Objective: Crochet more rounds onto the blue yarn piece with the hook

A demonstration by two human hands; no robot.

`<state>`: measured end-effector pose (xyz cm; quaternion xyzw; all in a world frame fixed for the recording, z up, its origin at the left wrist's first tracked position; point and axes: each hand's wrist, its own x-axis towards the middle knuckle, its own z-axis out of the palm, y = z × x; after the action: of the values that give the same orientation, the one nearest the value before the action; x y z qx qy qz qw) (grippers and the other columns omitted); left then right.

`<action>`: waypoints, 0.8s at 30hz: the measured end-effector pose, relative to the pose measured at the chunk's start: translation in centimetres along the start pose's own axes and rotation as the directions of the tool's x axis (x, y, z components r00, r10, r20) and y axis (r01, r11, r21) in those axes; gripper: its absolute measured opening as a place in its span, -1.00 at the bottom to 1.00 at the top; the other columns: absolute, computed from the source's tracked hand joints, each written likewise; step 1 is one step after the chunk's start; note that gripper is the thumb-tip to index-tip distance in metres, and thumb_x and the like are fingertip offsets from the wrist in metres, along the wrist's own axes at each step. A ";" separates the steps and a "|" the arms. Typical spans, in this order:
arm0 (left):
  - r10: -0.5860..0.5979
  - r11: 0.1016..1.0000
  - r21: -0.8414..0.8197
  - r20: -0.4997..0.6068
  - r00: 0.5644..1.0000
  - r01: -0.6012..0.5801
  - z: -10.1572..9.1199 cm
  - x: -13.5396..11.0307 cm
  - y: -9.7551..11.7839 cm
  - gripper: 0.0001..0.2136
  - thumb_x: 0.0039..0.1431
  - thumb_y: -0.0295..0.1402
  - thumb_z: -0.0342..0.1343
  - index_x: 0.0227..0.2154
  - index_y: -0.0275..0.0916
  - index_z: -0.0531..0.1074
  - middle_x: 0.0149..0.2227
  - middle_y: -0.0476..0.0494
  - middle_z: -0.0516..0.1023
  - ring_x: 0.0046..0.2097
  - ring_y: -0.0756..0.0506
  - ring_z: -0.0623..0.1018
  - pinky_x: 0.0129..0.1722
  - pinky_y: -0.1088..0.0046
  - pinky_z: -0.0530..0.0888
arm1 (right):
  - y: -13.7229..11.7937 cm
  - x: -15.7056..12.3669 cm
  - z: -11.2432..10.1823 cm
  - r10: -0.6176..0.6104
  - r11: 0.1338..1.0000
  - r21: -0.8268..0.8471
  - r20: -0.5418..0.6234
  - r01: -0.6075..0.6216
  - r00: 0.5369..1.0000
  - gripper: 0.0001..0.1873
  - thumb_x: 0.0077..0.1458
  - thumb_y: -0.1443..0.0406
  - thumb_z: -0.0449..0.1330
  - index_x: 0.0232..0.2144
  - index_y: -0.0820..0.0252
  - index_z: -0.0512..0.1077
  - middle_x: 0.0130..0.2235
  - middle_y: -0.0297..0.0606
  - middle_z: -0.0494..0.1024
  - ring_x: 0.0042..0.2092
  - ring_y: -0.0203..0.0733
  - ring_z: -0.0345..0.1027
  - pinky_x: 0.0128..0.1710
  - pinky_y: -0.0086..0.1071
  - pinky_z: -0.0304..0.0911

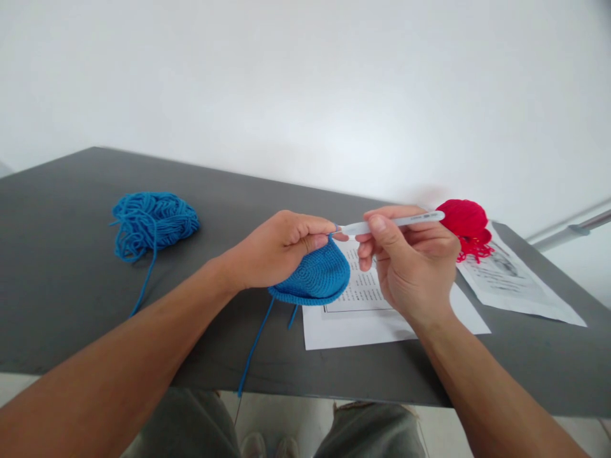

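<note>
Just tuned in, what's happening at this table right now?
A person is crocheting. The left hand pinches the rim of a small blue crocheted piece, and the right hand holds a white crochet hook with its tip at that rim. Blue yarn trails toward a loose blue yarn pile on the grey table. Printed sheets and red yarn lie to the right.

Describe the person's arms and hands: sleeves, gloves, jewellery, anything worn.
Both forearms are bare to the frame's edge: no sleeves show. The left hand and right hand wear no gloves, and no rings, watch, bracelet or markings are visible on the fingers or wrists. Grey trousers show below the table's edge.
</note>
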<state>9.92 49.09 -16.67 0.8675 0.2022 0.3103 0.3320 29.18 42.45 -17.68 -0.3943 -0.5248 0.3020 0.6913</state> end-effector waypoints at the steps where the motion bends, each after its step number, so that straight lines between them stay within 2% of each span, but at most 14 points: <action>1: -0.011 1.000 -0.020 0.012 1.000 0.011 0.0 0.0 0.1 -0.73 0.39 -0.39 0.01 -0.23 -0.23 0.66 -0.32 0.00 0.69 -0.23 -0.12 0.64 -0.16 0.45 0.49 | 0.0 0.0 0.0 0.004 1.000 -0.001 -0.006 -0.004 1.000 -0.88 0.16 0.25 0.47 -0.33 0.16 0.64 -0.49 -0.36 0.65 -0.57 -0.30 0.48 -0.65 -0.46 0.42; 5: -0.053 0.995 -0.081 0.014 0.999 0.054 0.0 -0.1 0.2 -0.71 0.39 -0.35 0.04 -0.13 -0.21 0.69 -0.19 -0.02 0.73 -0.09 -0.17 0.66 -0.02 0.42 0.50 | 0.1 0.0 0.0 0.002 1.000 0.009 -0.018 -0.001 1.000 -0.88 0.16 0.25 0.47 -0.33 0.16 0.63 -0.49 -0.37 0.64 -0.57 -0.32 0.47 -0.65 -0.47 0.41; 7: -0.056 0.996 -0.071 0.013 0.998 0.057 0.0 -0.1 0.2 -0.71 0.38 -0.36 0.04 -0.13 -0.21 0.70 -0.19 -0.03 0.73 -0.09 -0.18 0.66 0.00 0.41 0.50 | 0.2 0.1 0.0 -0.004 1.000 0.020 -0.017 0.004 1.000 -0.89 0.17 0.26 0.47 -0.33 0.16 0.64 -0.49 -0.37 0.64 -0.57 -0.32 0.46 -0.65 -0.47 0.40; 14: -0.040 0.999 0.022 -0.009 0.999 0.041 0.1 0.0 0.4 -0.72 0.35 -0.41 0.02 -0.21 -0.23 0.68 -0.45 0.05 0.58 -0.31 -0.12 0.59 -0.18 0.44 0.47 | 0.3 0.1 0.2 0.001 1.000 0.016 -0.031 0.000 1.000 -0.87 0.15 0.23 0.48 -0.32 0.13 0.62 -0.49 -0.40 0.65 -0.57 -0.33 0.46 -0.66 -0.48 0.39; 19: -0.028 0.992 0.118 -0.077 0.997 0.037 0.3 0.1 -0.1 -0.77 0.31 -0.42 0.01 -0.32 -0.23 0.60 -0.45 0.04 0.56 -0.36 -0.07 0.54 -0.27 0.44 0.41 | 0.4 0.1 0.3 -0.020 1.000 -0.009 -0.045 0.019 0.999 -0.88 0.15 0.24 0.48 -0.29 0.11 0.63 -0.48 -0.41 0.66 -0.57 -0.31 0.48 -0.65 -0.45 0.38; 24: -0.062 0.982 0.163 -0.176 0.982 0.091 0.5 0.2 -0.5 -0.82 0.28 -0.41 0.03 -0.39 -0.23 0.51 -0.38 -0.05 0.64 -0.33 -0.09 0.55 -0.28 0.38 0.39 | 0.5 0.1 0.2 -0.042 0.999 -0.003 -0.031 0.042 0.999 -0.92 0.23 0.23 0.42 -0.25 0.09 0.65 -0.42 -0.39 0.68 -0.52 -0.30 0.50 -0.57 -0.41 0.42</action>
<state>10.34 49.26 -17.24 0.8546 0.2890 0.3518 0.2497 28.97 42.82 -18.07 -0.3886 -0.5227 0.2806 0.7050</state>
